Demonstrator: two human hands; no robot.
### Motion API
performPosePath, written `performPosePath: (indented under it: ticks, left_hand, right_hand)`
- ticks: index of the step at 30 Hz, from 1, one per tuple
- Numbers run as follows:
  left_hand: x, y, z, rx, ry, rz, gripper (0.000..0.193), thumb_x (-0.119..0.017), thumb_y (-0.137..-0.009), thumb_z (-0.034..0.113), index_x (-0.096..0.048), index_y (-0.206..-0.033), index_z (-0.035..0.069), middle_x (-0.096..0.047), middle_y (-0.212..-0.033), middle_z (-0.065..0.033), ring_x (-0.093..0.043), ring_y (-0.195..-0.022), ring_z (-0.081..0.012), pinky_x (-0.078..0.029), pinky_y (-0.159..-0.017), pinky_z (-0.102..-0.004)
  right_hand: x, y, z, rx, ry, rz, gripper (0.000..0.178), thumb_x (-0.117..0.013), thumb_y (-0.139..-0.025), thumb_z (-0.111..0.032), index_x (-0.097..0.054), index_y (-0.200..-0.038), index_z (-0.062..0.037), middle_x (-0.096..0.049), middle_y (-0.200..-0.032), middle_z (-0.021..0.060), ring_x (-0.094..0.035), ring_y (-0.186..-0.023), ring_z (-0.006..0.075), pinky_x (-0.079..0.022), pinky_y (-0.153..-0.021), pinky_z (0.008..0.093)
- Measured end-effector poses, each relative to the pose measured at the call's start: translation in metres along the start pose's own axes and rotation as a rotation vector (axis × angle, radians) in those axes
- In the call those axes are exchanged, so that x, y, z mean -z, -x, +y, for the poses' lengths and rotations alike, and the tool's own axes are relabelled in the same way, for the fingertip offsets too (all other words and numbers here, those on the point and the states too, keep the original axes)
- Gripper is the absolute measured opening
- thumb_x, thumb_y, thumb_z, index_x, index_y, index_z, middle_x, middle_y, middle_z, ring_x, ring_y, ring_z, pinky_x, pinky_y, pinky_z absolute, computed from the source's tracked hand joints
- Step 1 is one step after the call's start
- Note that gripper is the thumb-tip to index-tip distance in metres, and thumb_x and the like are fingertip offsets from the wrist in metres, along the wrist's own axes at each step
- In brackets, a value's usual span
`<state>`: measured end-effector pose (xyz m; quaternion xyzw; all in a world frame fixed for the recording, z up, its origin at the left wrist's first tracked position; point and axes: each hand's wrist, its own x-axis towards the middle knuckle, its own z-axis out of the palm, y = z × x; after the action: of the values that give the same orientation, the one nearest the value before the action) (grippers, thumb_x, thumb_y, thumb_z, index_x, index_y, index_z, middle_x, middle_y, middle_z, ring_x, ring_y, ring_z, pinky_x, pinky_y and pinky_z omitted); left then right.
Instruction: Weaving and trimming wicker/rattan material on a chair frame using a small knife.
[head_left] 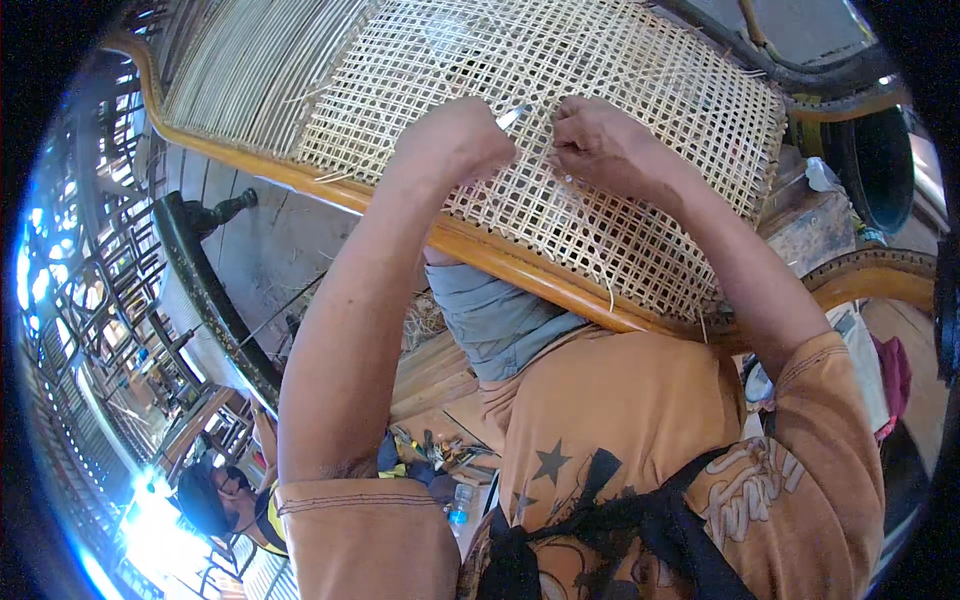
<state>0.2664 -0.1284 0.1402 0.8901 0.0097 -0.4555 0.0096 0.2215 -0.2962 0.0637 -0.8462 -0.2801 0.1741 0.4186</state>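
A woven cane panel (pixel 400 120) in a curved, varnished wooden frame (pixel 480 246) lies across in front of me. My left hand (pixel 458 142) is closed over its middle. A thin shiny piece (pixel 513 116), like a flat blade or tip, sticks out from its fingers. Just to the right, my right hand (pixel 605 148) is pinched close above the weave, and whatever is between its fingers is hidden. Loose cane ends stick out along the near edge of the panel. On the left part, cane strands (pixel 265 65) run in one direction only.
A dark wooden piece (pixel 215 290) stands to the left. Several hand tools (pixel 445 452) and a plastic bottle (pixel 461 508) lie low near my left side. Another person (pixel 225 500) is at the lower left. A dark bucket-like container (pixel 880 170) stands at the right.
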Motion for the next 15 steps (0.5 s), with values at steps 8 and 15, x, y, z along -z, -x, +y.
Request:
performPosePath:
  ticks: [8, 15]
  left_hand:
    - [0.001, -0.006, 0.001, -0.034, -0.115, -0.113, 0.023, -0.058, -0.065, 0.023, -0.062, -0.053, 0.005, -0.056, -0.046, -0.0092, -0.055, -0.041, -0.0206, -0.043, -0.043, -0.0330]
    - [0.000, 0.010, 0.005, -0.014, -0.093, 0.035, 0.017, -0.058, -0.068, 0.019, -0.068, -0.074, 0.007, -0.066, -0.072, -0.0094, -0.065, -0.070, -0.0242, -0.050, -0.066, -0.0348]
  right_hand:
    - [0.013, 0.006, 0.003, -0.116, -0.473, -0.138, 0.014, -0.057, -0.075, -0.010, -0.052, -0.069, 0.0010, -0.046, -0.079, 0.0058, -0.049, -0.073, 0.0142, -0.042, -0.065, 0.0272]
    - [0.021, 0.012, 0.016, -0.295, -0.686, -0.225, 0.018, -0.061, -0.076, -0.010, -0.049, -0.065, -0.0019, -0.051, -0.084, 0.0046, -0.047, -0.076, 0.0101, -0.040, -0.066, 0.0249]
